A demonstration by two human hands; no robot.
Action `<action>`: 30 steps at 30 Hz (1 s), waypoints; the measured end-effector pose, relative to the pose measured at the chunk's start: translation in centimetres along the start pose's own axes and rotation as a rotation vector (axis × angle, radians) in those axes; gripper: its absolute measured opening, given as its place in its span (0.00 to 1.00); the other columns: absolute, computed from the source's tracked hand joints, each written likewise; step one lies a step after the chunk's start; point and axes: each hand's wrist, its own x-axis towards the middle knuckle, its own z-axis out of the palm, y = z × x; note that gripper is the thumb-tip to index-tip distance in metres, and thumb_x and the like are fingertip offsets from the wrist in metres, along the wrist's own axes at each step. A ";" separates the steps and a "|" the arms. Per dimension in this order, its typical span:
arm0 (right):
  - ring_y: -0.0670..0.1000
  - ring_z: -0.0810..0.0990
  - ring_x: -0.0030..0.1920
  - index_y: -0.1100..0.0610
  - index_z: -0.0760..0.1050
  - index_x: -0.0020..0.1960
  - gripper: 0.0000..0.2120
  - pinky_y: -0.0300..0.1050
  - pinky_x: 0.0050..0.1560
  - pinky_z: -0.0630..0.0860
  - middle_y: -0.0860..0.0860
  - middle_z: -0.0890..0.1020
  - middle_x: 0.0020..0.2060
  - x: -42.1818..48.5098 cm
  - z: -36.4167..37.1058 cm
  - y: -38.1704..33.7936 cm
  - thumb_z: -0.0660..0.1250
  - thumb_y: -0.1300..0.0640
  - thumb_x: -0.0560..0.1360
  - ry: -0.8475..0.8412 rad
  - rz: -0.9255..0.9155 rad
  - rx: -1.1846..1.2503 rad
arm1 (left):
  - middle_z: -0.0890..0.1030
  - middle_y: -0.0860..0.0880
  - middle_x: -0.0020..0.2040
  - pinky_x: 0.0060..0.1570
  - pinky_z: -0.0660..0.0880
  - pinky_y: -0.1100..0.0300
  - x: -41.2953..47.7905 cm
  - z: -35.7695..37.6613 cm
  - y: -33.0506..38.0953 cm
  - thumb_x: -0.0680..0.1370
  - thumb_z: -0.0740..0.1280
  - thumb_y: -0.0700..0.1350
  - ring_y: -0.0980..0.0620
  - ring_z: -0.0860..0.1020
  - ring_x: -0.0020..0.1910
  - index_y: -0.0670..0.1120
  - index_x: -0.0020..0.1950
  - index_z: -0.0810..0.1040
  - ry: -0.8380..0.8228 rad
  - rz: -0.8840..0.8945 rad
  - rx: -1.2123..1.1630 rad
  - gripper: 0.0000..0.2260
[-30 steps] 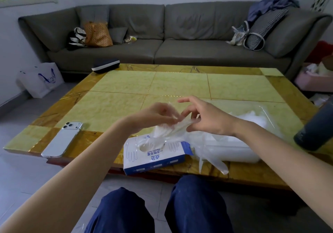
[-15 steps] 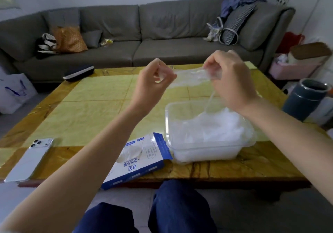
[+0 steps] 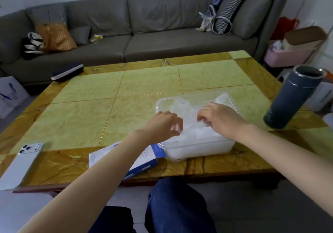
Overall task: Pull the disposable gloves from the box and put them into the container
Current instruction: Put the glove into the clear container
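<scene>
A clear plastic container (image 3: 198, 149) full of thin translucent gloves stands near the table's front edge. My left hand (image 3: 164, 123) and my right hand (image 3: 219, 118) are both down over it, each pinching one end of a clear disposable glove (image 3: 189, 122) that lies on the pile inside. The white and blue glove box (image 3: 144, 162) lies flat at the front edge, just left of the container, and my left forearm covers much of it.
A white phone (image 3: 21, 162) lies at the table's front left. A dark tumbler (image 3: 292, 97) stands at the right edge. A dark case (image 3: 67, 71) rests at the back left. Behind the table (image 3: 90, 106) runs a grey sofa (image 3: 144, 34).
Both hands drew a glove from the box, lifted it stretched above the container, and have now come down with it onto the pile inside.
</scene>
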 end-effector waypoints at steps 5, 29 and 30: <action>0.44 0.76 0.51 0.51 0.75 0.58 0.17 0.37 0.48 0.70 0.46 0.78 0.51 0.3 -0.5 0.6 0.65 0.67 0.73 -0.315 0.106 0.121 | 0.81 0.52 0.52 0.49 0.63 0.64 0.8 -0.1 0.9 0.78 0.66 0.45 0.53 0.76 0.50 0.51 0.57 0.78 -0.285 -0.054 0.062 0.09; 0.53 0.70 0.65 0.49 0.69 0.68 0.24 0.48 0.63 0.69 0.50 0.71 0.66 3.6 4.3 4.0 0.61 0.66 0.75 -0.626 0.149 -0.038 | 0.67 0.43 0.66 0.45 0.68 0.57 5.8 3.9 0.9 0.75 0.68 0.44 0.43 0.75 0.58 0.44 0.74 0.57 -0.473 -0.245 0.338 0.31; 0.54 0.71 0.65 0.49 0.69 0.68 0.25 0.48 0.63 0.69 0.50 0.70 0.66 3.8 4.5 4.1 0.61 0.67 0.75 -0.641 0.149 -0.028 | 0.65 0.43 0.68 0.46 0.69 0.56 5.8 3.9 0.8 0.75 0.68 0.42 0.43 0.74 0.59 0.44 0.75 0.55 -0.483 -0.252 0.322 0.32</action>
